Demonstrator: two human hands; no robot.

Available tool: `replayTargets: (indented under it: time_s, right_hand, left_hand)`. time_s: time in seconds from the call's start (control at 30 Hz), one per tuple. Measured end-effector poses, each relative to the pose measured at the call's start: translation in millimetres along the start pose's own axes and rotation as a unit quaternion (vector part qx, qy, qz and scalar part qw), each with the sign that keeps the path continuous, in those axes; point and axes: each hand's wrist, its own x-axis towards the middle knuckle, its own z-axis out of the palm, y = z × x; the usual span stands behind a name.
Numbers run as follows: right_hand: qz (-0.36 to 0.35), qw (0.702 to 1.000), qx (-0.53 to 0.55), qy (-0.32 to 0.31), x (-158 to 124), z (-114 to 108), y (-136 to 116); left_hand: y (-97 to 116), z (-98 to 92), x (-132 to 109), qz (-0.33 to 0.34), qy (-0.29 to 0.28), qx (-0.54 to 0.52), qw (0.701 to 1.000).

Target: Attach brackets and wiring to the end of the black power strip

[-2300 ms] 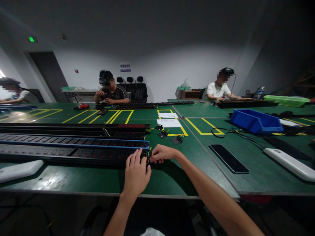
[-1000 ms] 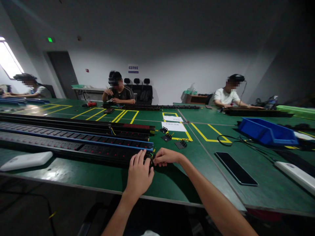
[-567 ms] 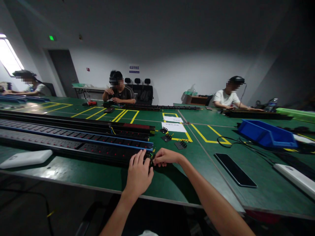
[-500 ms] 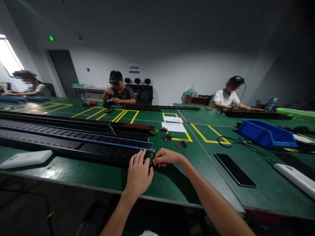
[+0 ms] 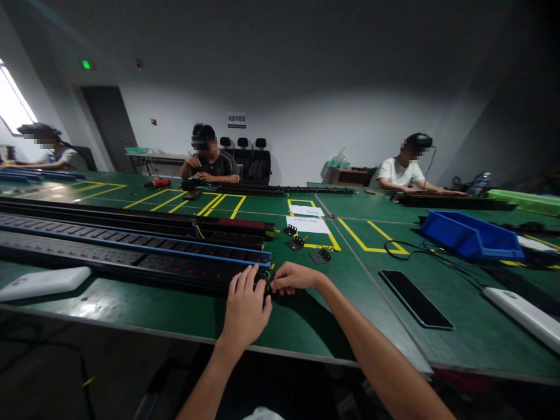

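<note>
A long black power strip (image 5: 175, 265) with a row of sockets and small red dots lies nearest me on the green table. Over its right end my left hand (image 5: 247, 300) is closed, fingers laid across the top and thumb at the near side. Just beyond that end my right hand (image 5: 291, 279) is closed in a pinch, beside a short yellow-green wire (image 5: 268, 276). What its fingertips hold is hidden. Behind the strip lies a blue-edged strip (image 5: 219, 252). Farther right, several small black brackets (image 5: 320, 255) rest on the table.
A black phone (image 5: 415, 298), a white power bank (image 5: 522, 315) and a blue bin (image 5: 475, 236) with black cables lie to the right. Another white power bank (image 5: 46, 282) sits at the left. White papers (image 5: 308, 224) lie ahead. Three people sit across the table.
The view has shifted very slightly. Both hands keep the same place at the strip's right end, with no clear change of grip.
</note>
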Motion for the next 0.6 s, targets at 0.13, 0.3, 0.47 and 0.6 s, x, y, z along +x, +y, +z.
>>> replayTargets:
  time_s: [0.13, 0.3, 0.47, 0.6]
  right_hand:
    - [0.000, 1.000, -0.002, 0.003, -0.4, 0.5, -1.1]
    - [-0.001, 1.000, -0.007, 0.006, -0.7, 1.1, -2.5]
    - [-0.002, 1.000, -0.007, 0.007, -1.4, 1.5, -4.9]
    - [-0.005, 1.000, -0.010, 0.007, -1.8, 1.6, -5.5]
  left_hand:
    - [0.9, -0.9, 1.1, 0.000, -0.004, 0.000, 1.000]
    - [1.4, -1.9, 2.3, 0.002, -0.004, -0.001, 1.000]
    - [1.4, -2.4, 1.3, 0.009, 0.006, -0.002, 1.000]
    - [1.1, -2.2, 0.8, 0.011, 0.015, -0.005, 1.000]
